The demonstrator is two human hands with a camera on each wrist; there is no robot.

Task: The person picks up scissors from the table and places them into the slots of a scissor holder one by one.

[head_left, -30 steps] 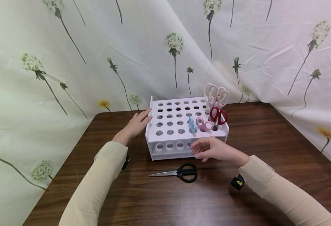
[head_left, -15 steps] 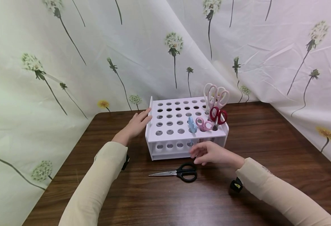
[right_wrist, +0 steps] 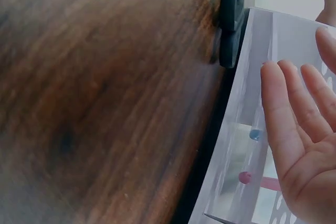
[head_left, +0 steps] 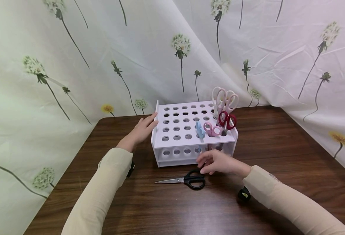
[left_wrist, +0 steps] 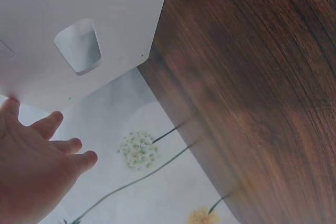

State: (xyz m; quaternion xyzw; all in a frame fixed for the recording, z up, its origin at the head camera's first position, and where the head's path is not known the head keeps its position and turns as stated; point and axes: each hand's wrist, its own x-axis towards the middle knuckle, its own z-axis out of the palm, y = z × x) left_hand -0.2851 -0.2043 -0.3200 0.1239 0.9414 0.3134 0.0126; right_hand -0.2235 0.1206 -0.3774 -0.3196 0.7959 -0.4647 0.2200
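Observation:
Black-handled scissors [head_left: 186, 179] lie on the table in front of a white rack [head_left: 172, 144] with rows of round holes. My right hand [head_left: 219, 162] hovers just over the scissors' handle with loosely bent fingers and holds nothing. In the right wrist view, the same hand [right_wrist: 304, 145] has its fingers extended near the rack's front, and the black handle [right_wrist: 231, 19] shows above it. My left hand [head_left: 141, 130] rests with its fingertips against the rack's left side panel. The left wrist view shows that panel [left_wrist: 37, 14] with a cut-out, and my spread fingers at its edge.
Red-handled scissors [head_left: 227, 120], pink-handled scissors [head_left: 210, 130] and light blue-handled scissors [head_left: 200, 130] stand in the rack's front holes. Taller white and pale pink handles [head_left: 221, 101] rise behind them. A flowered cloth [head_left: 149, 49] hangs behind the wooden table [head_left: 149, 209].
My right hand has moved down and slightly left, closer to the black scissors' handle. My left hand stays against the rack, and the scissors lie where they were.

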